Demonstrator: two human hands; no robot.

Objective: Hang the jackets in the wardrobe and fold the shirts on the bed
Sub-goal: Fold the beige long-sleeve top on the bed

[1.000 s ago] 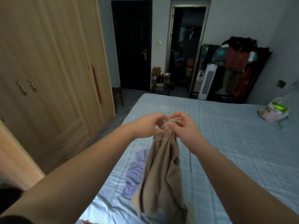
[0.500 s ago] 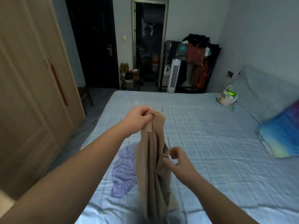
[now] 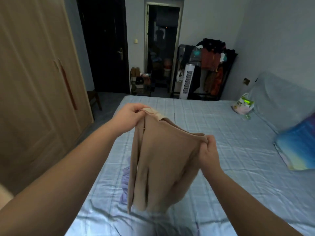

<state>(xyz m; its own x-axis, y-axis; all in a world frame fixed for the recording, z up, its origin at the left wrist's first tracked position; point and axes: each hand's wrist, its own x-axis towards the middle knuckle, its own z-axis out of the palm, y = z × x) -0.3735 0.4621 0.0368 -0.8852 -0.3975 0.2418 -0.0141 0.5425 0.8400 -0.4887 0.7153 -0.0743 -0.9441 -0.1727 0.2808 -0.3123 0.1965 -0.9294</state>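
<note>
Centre of frame: I had the left grip pinched on the top edge of the tan shirt. The right grip, lower and to the right, was clamped on the same edge, presumably to spread the cloth for folding. The shirt hung between and below both grips, over the bed. A lilac garment lay behind it, with the wardrobe at left.

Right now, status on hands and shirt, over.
Left hand and right hand each pinch top edge of beige shirt. Shirt hangs spread above the bed. Purple garment lies underneath.
</note>
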